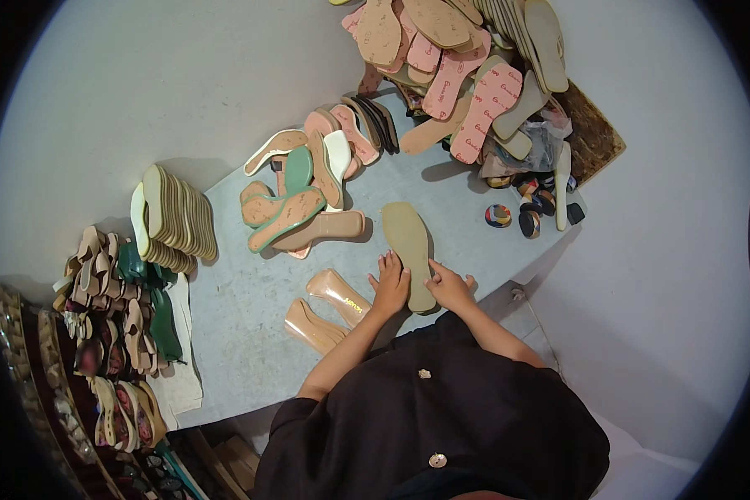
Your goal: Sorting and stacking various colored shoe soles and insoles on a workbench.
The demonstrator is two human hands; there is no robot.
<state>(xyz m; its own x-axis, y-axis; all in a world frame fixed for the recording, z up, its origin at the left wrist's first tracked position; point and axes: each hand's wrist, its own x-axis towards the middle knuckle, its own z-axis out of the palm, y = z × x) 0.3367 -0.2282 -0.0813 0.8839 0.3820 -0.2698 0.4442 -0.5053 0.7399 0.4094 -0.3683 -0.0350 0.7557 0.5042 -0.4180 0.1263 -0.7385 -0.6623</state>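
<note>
An olive-beige shoe insole lies lengthwise on the table before me, its narrow end toward my body. My left hand rests at its left edge, fingers spread and stretched forward. On the opposite edge, my right hand touches the lower half with fingertips, its fingers apart. Neither hand wraps round the insole. Just left of my left wrist lie two glossy tan shoe pieces, one with yellow print and one plain.
Mixed soles and insoles lie heaped beyond the hands on the grey table. Pink and tan insoles are piled at the back right, near round multicoloured pieces. Stacked pale insoles and finished-looking sandals stand left.
</note>
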